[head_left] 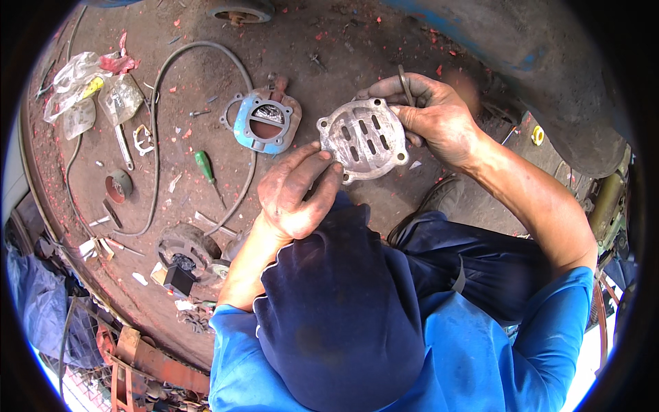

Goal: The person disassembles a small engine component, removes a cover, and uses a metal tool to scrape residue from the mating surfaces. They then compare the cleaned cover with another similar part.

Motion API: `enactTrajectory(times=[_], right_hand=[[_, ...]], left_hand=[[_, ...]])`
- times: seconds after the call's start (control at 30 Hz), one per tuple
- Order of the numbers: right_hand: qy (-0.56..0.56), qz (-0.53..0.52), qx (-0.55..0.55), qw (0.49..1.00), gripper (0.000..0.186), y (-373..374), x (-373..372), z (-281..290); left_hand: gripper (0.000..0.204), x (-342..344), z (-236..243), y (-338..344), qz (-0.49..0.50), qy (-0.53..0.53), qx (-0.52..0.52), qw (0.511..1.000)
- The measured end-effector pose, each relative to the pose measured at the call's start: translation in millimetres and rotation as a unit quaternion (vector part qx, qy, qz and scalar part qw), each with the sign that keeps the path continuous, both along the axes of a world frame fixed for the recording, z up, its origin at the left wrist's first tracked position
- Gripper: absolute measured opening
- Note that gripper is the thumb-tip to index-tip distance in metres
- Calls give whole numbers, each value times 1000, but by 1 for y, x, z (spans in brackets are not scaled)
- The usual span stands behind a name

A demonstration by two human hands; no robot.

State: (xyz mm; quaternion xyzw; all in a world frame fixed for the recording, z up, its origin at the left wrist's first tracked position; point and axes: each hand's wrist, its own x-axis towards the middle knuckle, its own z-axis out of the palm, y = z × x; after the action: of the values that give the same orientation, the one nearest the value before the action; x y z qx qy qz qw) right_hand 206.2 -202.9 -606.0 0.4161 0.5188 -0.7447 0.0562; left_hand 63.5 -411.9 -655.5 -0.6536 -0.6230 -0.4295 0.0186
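A round grey metal valve plate [362, 155], with several slots and bolt holes at its rim, is held up between my hands. My right hand [439, 117] grips its upper right edge, thumb on the near face. A thin curved metal piece [405, 86] also shows between the fingers of that hand; its kind is unclear. The fingertips of my left hand [298, 189] are closed on the plate's lower left edge. Left of the plate, a blue-painted metal housing [281, 143] lies on the ground with a flat gasket [266, 112] on top.
A green-handled screwdriver [204, 167], a wrench [124, 147] and a grey hose [156, 103] lie on the dirt floor at left. Clear plastic bags [77, 82] are at far left. A dark round metal part [184, 247] sits near my left forearm. A large grey tank [549, 82] stands at upper right.
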Motion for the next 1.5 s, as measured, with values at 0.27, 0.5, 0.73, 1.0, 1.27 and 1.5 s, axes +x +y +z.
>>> enactTrajectory(times=[0.27, 0.5, 0.73, 1.0, 1.27, 1.5], right_hand=[[20, 20, 45, 999, 30, 6, -2, 17], [46, 30, 67, 996, 30, 10, -6, 31], [53, 21, 51, 997, 31, 12, -3, 33], [57, 19, 49, 997, 31, 13, -1, 34], [63, 14, 47, 997, 31, 12, -2, 35], [60, -8, -12, 998, 32, 14, -3, 39]], left_hand=[[25, -9, 8, 6, 10, 7, 17, 1000], [28, -9, 15, 9, 20, -5, 6, 1000], [30, -7, 11, 10, 27, -25, 21, 999], [36, -6, 12, 12, 28, -28, 22, 999], [44, -7, 8, 9, 27, -62, 24, 997], [38, -7, 15, 14, 15, -57, 19, 998]])
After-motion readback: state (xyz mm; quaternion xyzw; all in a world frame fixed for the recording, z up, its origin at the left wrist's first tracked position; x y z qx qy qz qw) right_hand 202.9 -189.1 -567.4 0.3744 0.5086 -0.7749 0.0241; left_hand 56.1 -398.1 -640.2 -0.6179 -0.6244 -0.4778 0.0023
